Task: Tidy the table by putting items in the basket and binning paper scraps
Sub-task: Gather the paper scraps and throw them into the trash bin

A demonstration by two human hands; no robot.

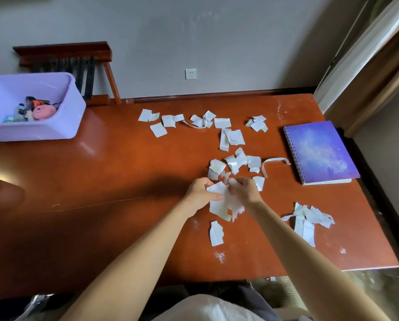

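white bag (pixel 205 308) lies nearest; over the desk (pixel 124 181), left hand (pixel 199 193) and right hand (pixel 248 189) both clutch 1 wad of paper scraps (pixel 219 207). light, floppy stuff, probably best bunched tight from outside.

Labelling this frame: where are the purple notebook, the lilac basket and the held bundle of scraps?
purple notebook (pixel 321 151), head view, middle of cover.
lilac basket (pixel 31 133), head view, front wall.
bundle of scraps (pixel 226 205), head view, lower hanging part.

Both hands (pixel 224 193) clutch paper scraps (pixel 226 205) above the table (pixel 124 170).
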